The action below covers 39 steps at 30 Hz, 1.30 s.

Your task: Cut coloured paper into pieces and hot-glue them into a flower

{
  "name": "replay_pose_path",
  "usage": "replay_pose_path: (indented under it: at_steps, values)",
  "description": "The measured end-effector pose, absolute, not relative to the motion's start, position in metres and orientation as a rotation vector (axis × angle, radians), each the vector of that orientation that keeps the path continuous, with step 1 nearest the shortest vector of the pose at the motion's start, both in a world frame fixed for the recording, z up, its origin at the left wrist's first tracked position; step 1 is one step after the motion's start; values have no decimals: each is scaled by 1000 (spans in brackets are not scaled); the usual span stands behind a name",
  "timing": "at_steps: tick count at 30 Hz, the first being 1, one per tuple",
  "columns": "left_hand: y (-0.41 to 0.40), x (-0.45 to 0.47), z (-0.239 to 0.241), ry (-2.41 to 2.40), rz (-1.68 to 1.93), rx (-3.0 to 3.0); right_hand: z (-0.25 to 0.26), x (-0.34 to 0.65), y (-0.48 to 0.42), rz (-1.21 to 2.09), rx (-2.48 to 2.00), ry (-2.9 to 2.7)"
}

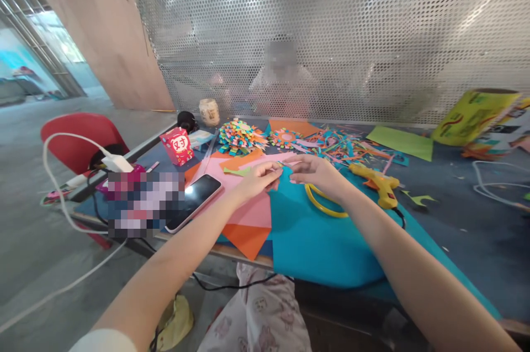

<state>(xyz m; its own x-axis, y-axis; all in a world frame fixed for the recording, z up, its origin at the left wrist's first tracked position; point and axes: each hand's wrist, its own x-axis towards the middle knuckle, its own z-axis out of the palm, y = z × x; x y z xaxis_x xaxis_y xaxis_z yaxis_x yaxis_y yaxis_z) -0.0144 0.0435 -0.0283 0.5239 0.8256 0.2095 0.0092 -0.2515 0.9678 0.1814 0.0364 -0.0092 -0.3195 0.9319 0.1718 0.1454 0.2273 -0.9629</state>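
Observation:
My left hand (259,178) and my right hand (315,171) meet above the sheets of paper and pinch a small pink paper strip (290,164) between their fingertips. Under them lie a large blue sheet (318,236), a pink sheet (252,211) and an orange sheet (245,238). Yellow-handled scissors (321,204) rest on the blue sheet just below my right wrist. A yellow glue gun (379,183) lies to the right of my right hand.
A phone (194,200) lies left of the paper. Behind are a red carton (179,145), a colourful paper-strip ball (239,136), a pile of paper scraps (331,145), a green sheet (401,142) and a yellow roll (472,114). A person sits behind the perforated screen (331,37). A red chair (77,145) stands at the left.

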Motion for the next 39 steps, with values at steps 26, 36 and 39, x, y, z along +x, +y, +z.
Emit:
replay_pose_path:
  at_steps: [26, 36, 39]
  values:
    - [40, -61, -4, 2132, 457, 2251, -36, 182, 37, 624, -1264, -2065]
    - [39, -59, -3, 1947, 358, 2336, -32, 173, 24, 520, -1247, -2236]
    - [41, -57, -6, 1872, 440, 2315, -32, 172, 23, 511, -1240, -2256]
